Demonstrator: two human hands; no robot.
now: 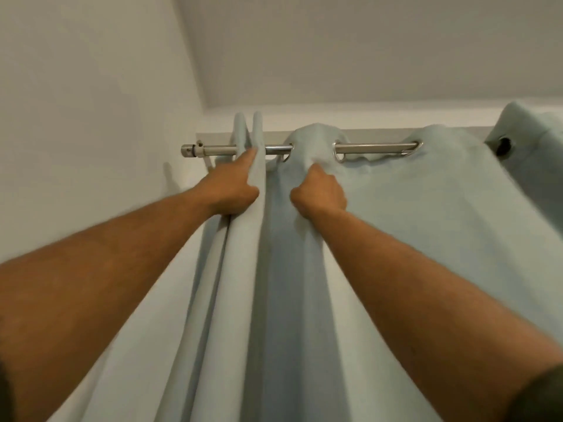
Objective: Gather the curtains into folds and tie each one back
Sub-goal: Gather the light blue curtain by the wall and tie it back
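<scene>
Here, curtain (396, 208) within both grips

head cam, single view, tilted steeply upward.

worn at head height, facing the wall close ahead; curtain rod (304, 149) and ceiling (365, 50) fill the upper frame, both forearms reach in from the bottom corners. wide-angle bend at the edges. no second view.

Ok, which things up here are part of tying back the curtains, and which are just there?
Part of the job:
pale blue curtain
curtain rod
left hand, gripping the gathered folds
right hand, pinching the fabric

Just there:
white wall
ceiling
</scene>
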